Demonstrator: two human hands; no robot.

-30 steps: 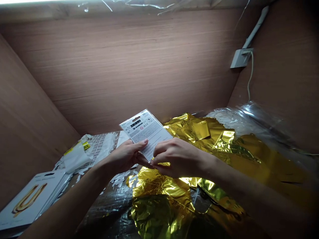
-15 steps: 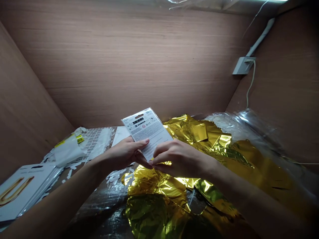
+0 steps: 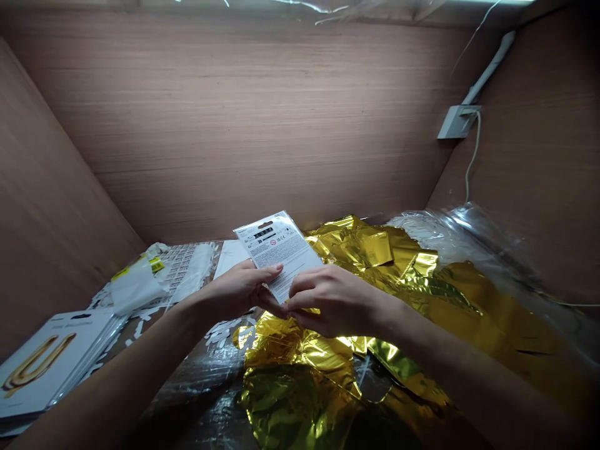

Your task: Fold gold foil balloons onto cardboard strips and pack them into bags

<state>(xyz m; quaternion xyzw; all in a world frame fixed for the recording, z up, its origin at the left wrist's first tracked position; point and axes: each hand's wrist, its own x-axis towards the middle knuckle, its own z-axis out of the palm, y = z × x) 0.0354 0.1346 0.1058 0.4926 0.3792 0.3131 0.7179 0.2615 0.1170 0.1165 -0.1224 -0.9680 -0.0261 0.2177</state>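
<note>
A white printed balloon packet in clear film is tilted up in front of me, its text side facing me and its hang hole at the top. My left hand is closed on its left edge, thumb across the front. At the lower right corner of the packet, the fingers of my right hand are pinched together; the fingertips are partly hidden. Beneath both hands lies crumpled gold foil balloon material, spreading back and to the right.
At left is a stack of white packets picturing a gold U. Behind it lie sticker sheets and a white sheet with yellow labels. Clear plastic film lies at right, below a wall socket with a cable. Wooden panels enclose the table.
The packet's top has dipped slightly, and the whole view has shifted a little. Both hands keep nearly the same grip at its lower end.
</note>
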